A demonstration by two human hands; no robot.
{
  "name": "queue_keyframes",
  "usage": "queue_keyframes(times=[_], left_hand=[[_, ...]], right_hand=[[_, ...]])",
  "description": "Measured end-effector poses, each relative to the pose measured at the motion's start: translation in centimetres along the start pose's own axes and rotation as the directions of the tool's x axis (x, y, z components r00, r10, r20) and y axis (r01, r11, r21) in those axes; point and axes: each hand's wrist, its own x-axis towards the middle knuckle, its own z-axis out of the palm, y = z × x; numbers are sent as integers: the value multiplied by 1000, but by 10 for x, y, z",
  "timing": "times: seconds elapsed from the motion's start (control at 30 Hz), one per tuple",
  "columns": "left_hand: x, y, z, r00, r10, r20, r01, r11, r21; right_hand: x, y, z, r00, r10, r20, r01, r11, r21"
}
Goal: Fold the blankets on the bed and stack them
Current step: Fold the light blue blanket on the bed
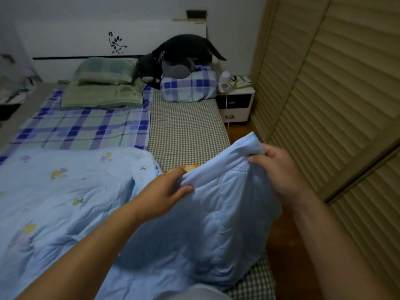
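A light blue quilted blanket [65, 202] with small flower prints lies spread over the near half of the bed [186, 128]. Its right edge is lifted off the mattress, plain blue underside facing me. My left hand [166, 189] pinches that raised edge near its middle, thumb on the near side. My right hand [279, 169] grips the same edge further right, at the corner, fingers curled over the fabric. A sliver of orange fabric [190, 167] shows just beyond the lifted edge. A blue plaid blanket [82, 128] lies flat further up the bed.
Two green pillows [104, 83] and a folded plaid bundle [188, 85] topped by a black plush toy [179, 53] sit at the headboard. A white nightstand [236, 102] stands right of the bed. Louvred wardrobe doors [324, 94] line the right side, with a narrow strip of wooden floor between.
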Motion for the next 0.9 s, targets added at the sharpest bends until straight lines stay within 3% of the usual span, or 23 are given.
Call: queue_keyframes(times=[0.07, 0.17, 0.23, 0.33, 0.5, 0.63, 0.77, 0.9], left_hand=[[-2, 3, 5, 998, 57, 8, -57, 997, -43], [-10, 12, 10, 997, 75, 27, -72, 993, -96], [-18, 15, 11, 998, 54, -30, -57, 989, -135], [-31, 9, 9, 994, 46, -103, -58, 993, -108], [-44, -32, 9, 995, 62, 75, -70, 991, 113], [-69, -65, 16, 984, -49, 174, 13, 979, 204], [-97, -86, 29, 977, -130, 167, 81, 960, 269], [-126, -123, 41, 986, -161, 35, 144, 945, 295]], right_hand=[[2, 2, -4, 999, 26, 39, -20, 989, -144], [5, 0, -2, 996, -8, 88, 23, 984, -174], [9, -4, -2, 984, -134, -121, 113, 980, -163], [14, -10, -4, 894, -260, -366, 206, 962, -180], [24, -21, -11, 872, -279, -403, 231, 959, -164], [38, -24, -12, 822, -251, -511, 183, 966, -180], [52, -24, -13, 769, -183, -612, 156, 983, -98], [73, -21, -25, 703, -155, -694, 106, 988, -114]])
